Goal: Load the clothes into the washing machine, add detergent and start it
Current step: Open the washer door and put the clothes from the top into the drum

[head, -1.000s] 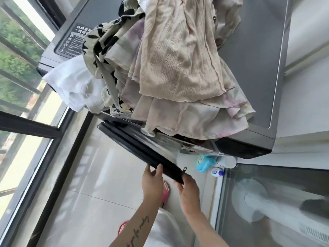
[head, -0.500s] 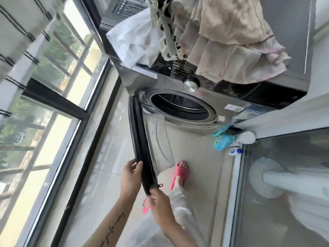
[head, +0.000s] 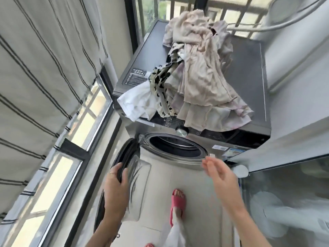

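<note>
A grey front-loading washing machine (head: 249,82) stands ahead, its round drum opening (head: 175,146) dark and uncovered. A heap of clothes (head: 199,73), beige, white and black-patterned, lies on its top and hangs over the control panel. The machine's door (head: 132,168) is swung out to the left. My left hand (head: 114,189) grips the door's black rim. My right hand (head: 219,172) is raised in front of the drum's right edge, fingers apart, holding nothing, and it looks blurred.
A striped curtain (head: 44,77) and a window wall (head: 71,157) run along the left. A white counter with a glass-fronted cabinet (head: 288,202) stands at the right. A white bottle cap (head: 240,171) shows beside the machine. My foot in a red slipper (head: 177,202) is on the tiled floor.
The door has swung further open to the left. My right hand has let go of the door and lifted toward the drum. The view has tilted up over the machine's top.
</note>
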### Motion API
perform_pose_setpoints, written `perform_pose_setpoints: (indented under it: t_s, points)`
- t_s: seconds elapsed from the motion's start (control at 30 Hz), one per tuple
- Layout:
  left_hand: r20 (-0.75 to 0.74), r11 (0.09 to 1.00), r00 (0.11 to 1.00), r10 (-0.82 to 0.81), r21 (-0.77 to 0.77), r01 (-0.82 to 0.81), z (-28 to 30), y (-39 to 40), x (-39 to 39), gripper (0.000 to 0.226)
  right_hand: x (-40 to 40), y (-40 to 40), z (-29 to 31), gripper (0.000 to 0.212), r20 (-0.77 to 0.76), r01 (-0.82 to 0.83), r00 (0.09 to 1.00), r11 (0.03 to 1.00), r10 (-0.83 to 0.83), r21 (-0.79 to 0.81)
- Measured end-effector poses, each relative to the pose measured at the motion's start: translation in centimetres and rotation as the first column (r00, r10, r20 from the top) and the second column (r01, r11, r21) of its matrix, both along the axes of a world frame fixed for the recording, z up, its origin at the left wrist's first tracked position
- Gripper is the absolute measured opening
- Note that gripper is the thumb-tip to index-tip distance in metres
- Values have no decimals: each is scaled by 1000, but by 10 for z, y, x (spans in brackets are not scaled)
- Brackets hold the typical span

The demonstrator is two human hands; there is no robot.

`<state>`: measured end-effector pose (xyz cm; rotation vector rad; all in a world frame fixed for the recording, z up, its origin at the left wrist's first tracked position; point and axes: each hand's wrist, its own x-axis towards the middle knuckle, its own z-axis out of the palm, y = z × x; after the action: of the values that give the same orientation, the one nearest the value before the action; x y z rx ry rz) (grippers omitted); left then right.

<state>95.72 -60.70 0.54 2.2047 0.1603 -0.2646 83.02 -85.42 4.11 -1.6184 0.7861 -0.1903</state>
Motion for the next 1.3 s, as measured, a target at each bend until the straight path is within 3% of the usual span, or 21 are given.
perform_pose_setpoints:
  t_s: [0.1, 0.2, 0.27, 0.33, 0.43, 0.53, 0.6, 0.67, 0.73, 0.87, 1.03, 1.13, 1.3]
  points:
    - [134, 968, 986, -100, -217, 127, 82, -74, 59, 42, 61, -60, 65, 44, 141, 89, 987, 989, -72, -117]
    - [250, 956, 955, -161, -203, 214, 142, -140, 132, 69, 128, -114, 98, 52, 192, 175, 972, 967, -139, -184]
    - [233, 952, 946, -225, -154, 265, 166, -185, 182, 90, 179, -150, 111, 57, 114, 162, 983, 964, -141, -210]
    - [166, 949, 941, -294, -71, 308, 175, -227, 231, 105, 228, -178, 120, 66, -80, 99, 990, 978, -115, -184]
    - [-84, 938, 934, -347, -8, 347, 164, -282, 290, 121, 287, -210, 116, 91, -262, 60, 963, 997, -69, -40]
    - [-253, 904, 873, -417, -16, 427, 133, -311, 319, 97, 321, -220, 96, 88, -341, 16, 940, 999, 1, 48]
    - [-290, 889, 844, -451, -66, 453, 111, -319, 324, 72, 335, -222, 81, 102, -332, 48, 943, 995, -15, 91]
    - [-254, 909, 873, -416, -136, 394, 96, -325, 317, 47, 340, -217, 73, 119, -312, 106, 947, 991, -74, 85]
    - [-178, 924, 916, -360, -206, 323, 84, -331, 308, 35, 339, -210, 66, 119, -258, 157, 957, 984, -130, 86]
    - [-162, 915, 929, -331, -294, 275, 76, -333, 288, 67, 333, -202, 58, 107, -205, 224, 958, 970, -201, 95]
    - [-153, 810, 905, -397, -522, 267, 81, -317, 245, 76, 311, -182, 57, 94, -246, 231, 946, 972, -213, 44]
    - [-137, 843, 932, -336, -485, 232, 83, -293, 210, 84, 285, -160, 57, 86, -255, 218, 945, 976, -205, 25]
    - [-52, 823, 949, -312, -514, 243, 93, -237, 145, 46, 216, -98, 71, 83, -224, 218, 953, 975, -204, 38]
